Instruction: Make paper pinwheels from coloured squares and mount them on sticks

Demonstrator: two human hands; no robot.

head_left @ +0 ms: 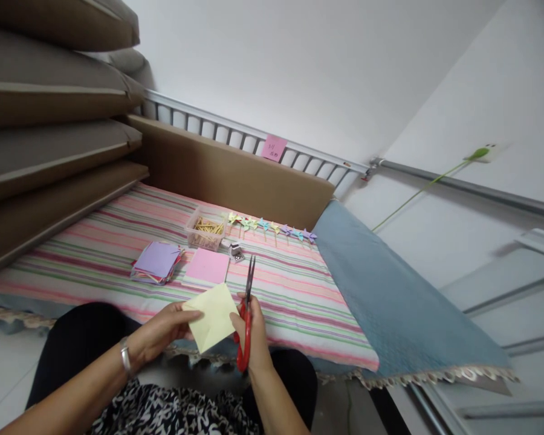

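Observation:
A square of pale yellow paper (214, 314), with faint crease lines, is held in front of me. My left hand (174, 321) pinches its left corner, thumb on top. My right hand (254, 326) holds red-handled scissors (245, 338), their dark blades pointing away from me and nearly closed; its thumb also touches the right edge of the yellow paper. Just beyond lies a pad of pink paper (207, 266). Left of that sits a stack of coloured paper squares (158, 261), lilac on top.
A clear plastic box (205, 232) holds many small wooden sticks. Beside it is a small open container (236, 251). Several paper pinwheels (272, 226) on sticks lie in a row on the striped cloth (294, 278). Stacked cushions (58, 145) rise at left; a brown board (236, 175) stands behind.

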